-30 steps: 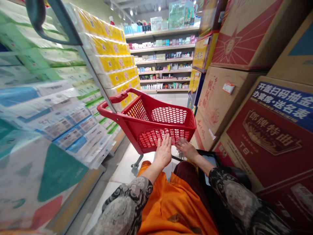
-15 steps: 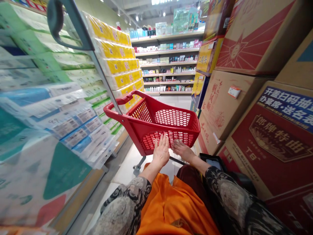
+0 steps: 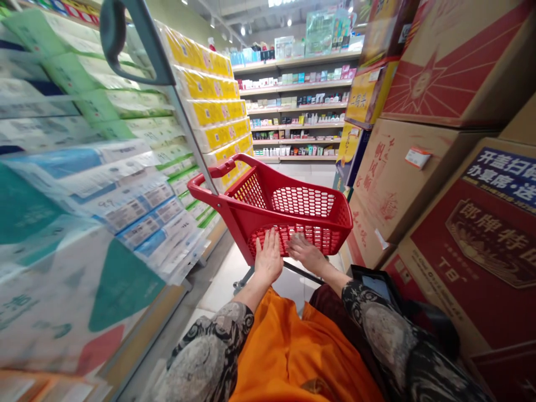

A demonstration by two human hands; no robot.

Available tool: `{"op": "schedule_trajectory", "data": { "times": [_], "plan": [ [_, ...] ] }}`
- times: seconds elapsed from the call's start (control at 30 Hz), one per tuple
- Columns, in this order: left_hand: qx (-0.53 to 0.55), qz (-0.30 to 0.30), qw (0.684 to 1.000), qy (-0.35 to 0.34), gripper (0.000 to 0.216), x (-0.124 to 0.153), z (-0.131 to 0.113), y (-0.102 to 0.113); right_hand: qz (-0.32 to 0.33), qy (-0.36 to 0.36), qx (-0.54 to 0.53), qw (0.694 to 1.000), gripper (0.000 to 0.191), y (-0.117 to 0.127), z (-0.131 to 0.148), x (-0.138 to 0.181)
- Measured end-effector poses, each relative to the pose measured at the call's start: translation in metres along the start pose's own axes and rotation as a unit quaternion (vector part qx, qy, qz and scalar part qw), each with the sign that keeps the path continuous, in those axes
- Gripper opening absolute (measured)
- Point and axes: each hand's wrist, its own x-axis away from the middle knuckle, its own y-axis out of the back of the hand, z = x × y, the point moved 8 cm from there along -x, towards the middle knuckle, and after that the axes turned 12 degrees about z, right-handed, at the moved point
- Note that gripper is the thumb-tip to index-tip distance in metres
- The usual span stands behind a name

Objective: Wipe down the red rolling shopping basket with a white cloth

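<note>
The cart (image 3: 288, 212) is a red plastic basket on a wheeled frame, standing directly ahead of both hands in a narrow aisle. Its mesh walls look stiff and light; with nothing visible inside it, it should roll at a light push, and the perforated plastic gives the palms fair grip. The long grey handle (image 3: 138, 50) rises up and to the left, well apart from both hands, and is the obvious place to take hold for steering; the red rim (image 3: 209, 187) is a second firm hold. The left hand (image 3: 268, 259) lies flat and open, fingers spread, its palm against the near mesh wall, gripping nothing. The right hand (image 3: 307, 254) lies just beside it on the same wall, fingers extended and loosely open, also holding nothing. Both hands sit low on the wall, below the rim, so a push there acts near the basket floor. A caster (image 3: 238, 286) shows below and left of the left hand. Stacked tissue packs (image 3: 125, 190) stand close on the left of the hands; cartons (image 3: 419, 184) stand close on the right, leaving little side clearance. Shelves (image 3: 293, 111) stand far ahead, beyond the cart.
</note>
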Motion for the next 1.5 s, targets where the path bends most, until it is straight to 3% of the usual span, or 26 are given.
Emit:
{"op": "schedule_trajectory", "data": {
  "times": [0.1,0.23,0.37,0.47,0.63,0.77,0.93,1.03,1.17,1.23,1.3,1.43,1.5],
  "plan": [
    [-0.003,0.007,1.000,-0.001,0.068,0.003,0.006,-0.005,0.010,0.002,-0.013,1.000,0.024,-0.008,0.009,0.002],
    [-0.006,-0.007,0.999,0.031,0.063,-0.001,0.021,0.003,-0.042,0.014,-0.015,0.999,0.033,0.027,0.010,-0.030],
    [-0.003,-0.015,0.998,0.056,0.061,-0.009,0.037,0.012,-0.076,-0.023,-0.012,0.997,0.039,0.055,-0.002,-0.066],
    [0.004,-0.021,0.998,0.064,0.063,-0.008,0.045,0.013,-0.050,-0.019,-0.017,0.998,0.037,0.040,0.001,-0.072],
    [0.012,-0.010,0.999,0.048,0.066,0.002,0.048,0.002,0.008,0.008,-0.026,1.000,0.026,0.000,0.025,-0.054],
    [0.014,-0.007,0.997,0.070,0.063,0.003,0.062,0.004,-0.003,0.026,-0.040,0.999,0.031,0.016,0.033,-0.068],
    [0.009,-0.012,0.994,0.104,0.062,-0.003,0.083,0.017,-0.054,-0.035,-0.063,0.996,0.041,0.057,0.013,-0.117],
    [0.013,-0.019,0.994,0.108,0.065,-0.001,0.089,0.018,-0.032,-0.039,-0.068,0.996,0.040,0.044,0.015,-0.120],
    [0.015,-0.035,0.995,0.094,0.069,0.008,0.091,0.012,0.022,0.004,-0.065,0.998,0.035,0.010,0.035,-0.098],
    [0.017,-0.040,0.994,0.098,0.068,0.011,0.097,0.010,0.031,0.024,-0.066,0.997,0.035,0.008,0.043,-0.096],
    [0.022,-0.039,0.993,0.111,0.067,0.011,0.106,0.010,0.009,0.027,-0.071,0.997,0.037,0.022,0.043,-0.110],
    [0.037,-0.024,0.989,0.143,0.071,0.009,0.128,0.010,-0.082,0.013,-0.075,0.994,0.040,0.071,0.035,-0.167],
    [0.037,-0.021,0.987,0.155,0.074,0.009,0.135,0.009,-0.097,0.019,-0.081,0.992,0.040,0.082,0.035,-0.192]
  ]
}}
